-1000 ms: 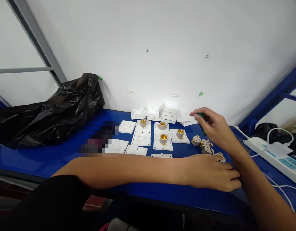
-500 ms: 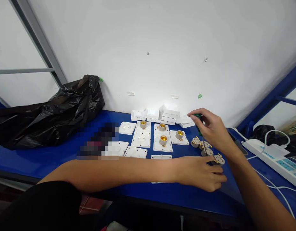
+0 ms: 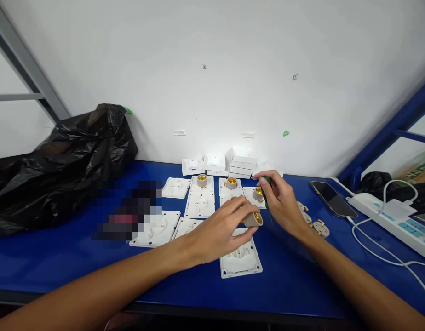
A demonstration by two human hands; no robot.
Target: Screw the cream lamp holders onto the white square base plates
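My left hand [image 3: 221,227] grips a round grey lamp socket [image 3: 252,219] with a brass-coloured inside, held tilted above a square white plate [image 3: 240,266] near the table's front. In my right hand [image 3: 281,197] is a screwdriver with a green handle [image 3: 267,181], its thin shaft pointing down. Behind the hands, several white plates lie in rows, some with a lamp socket [image 3: 202,180] standing on them, such as the one at the right [image 3: 258,194]. More loose grey sockets [image 3: 321,228] lie right of my right hand, partly hidden by the wrist.
White boxes [image 3: 242,163] are stacked against the wall. A black plastic bag [image 3: 71,161] fills the left side, with a blurred patch beside it. At right lie a phone [image 3: 333,199], a white power strip [image 3: 399,220] and loose cables on the blue table [image 3: 295,280].
My left hand has picked up a socket from the group at right and carried it left over the front plate. My right hand, still with the screwdriver, has moved slightly left and down.
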